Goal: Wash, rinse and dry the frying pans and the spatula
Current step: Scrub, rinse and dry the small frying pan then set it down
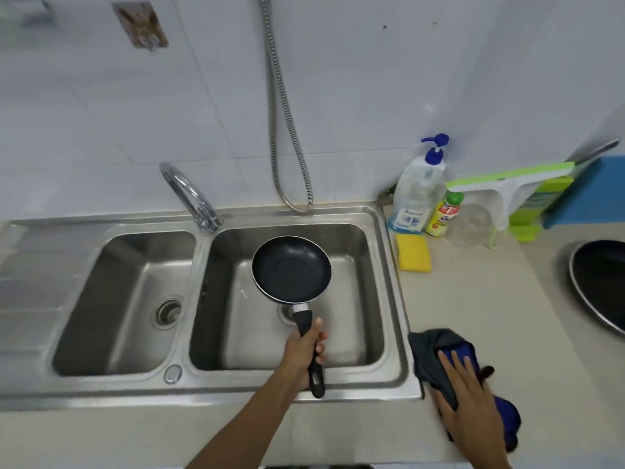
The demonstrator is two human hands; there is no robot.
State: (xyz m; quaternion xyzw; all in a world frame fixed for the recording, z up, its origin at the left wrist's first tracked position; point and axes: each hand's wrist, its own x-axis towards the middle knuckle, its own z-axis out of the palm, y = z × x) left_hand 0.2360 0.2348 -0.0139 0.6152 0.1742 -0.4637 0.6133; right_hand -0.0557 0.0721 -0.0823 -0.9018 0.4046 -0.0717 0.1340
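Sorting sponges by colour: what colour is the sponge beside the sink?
Yellow sponge, clearest in the head view.

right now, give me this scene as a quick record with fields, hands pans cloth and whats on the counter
left hand: grips the handle of the small frying pan over the right basin of the sink
right hand: lies flat on the dark cloth on the counter, right of the sink
large pan: on the counter at far right, partly out of view
by the wall: pump bottle, small yellow bottle, yellow sponge
faucet: no water seen running
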